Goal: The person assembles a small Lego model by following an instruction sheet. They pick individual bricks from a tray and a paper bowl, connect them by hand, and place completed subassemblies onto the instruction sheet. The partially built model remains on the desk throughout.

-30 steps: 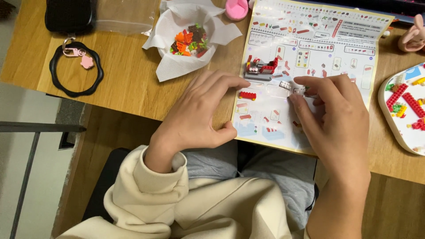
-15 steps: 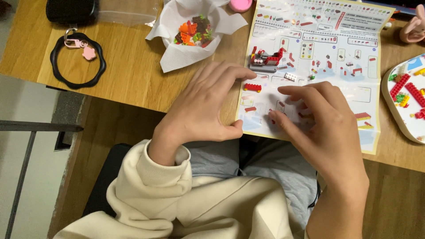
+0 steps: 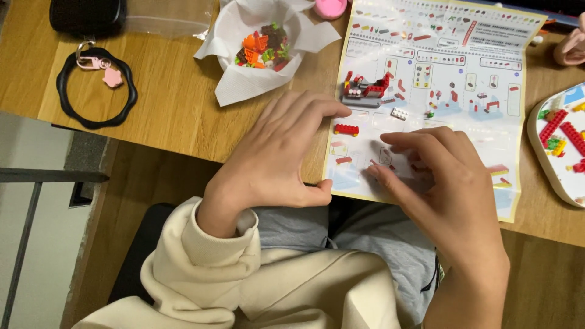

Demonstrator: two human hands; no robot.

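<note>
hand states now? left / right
Left hand: open, holding nothing, fingers spread at the instruction sheet's left edge.
Right hand: open, holding nothing, fingertips on the sheet.

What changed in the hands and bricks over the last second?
The right hand let go of the small white brick, which now lies on the instruction sheet, and drew back toward the near edge. The left hand stayed flat at the sheet's corner; the red-and-grey model and red brick kept their places.

Your left hand (image 3: 277, 155) and right hand (image 3: 442, 189) rest on the near part of the folded paper instruction sheet (image 3: 463, 55); small red-and-grey brick model (image 3: 365, 90) lies beyond them, crumpled white paper holding loose bricks (image 3: 244, 79) far left.
</note>
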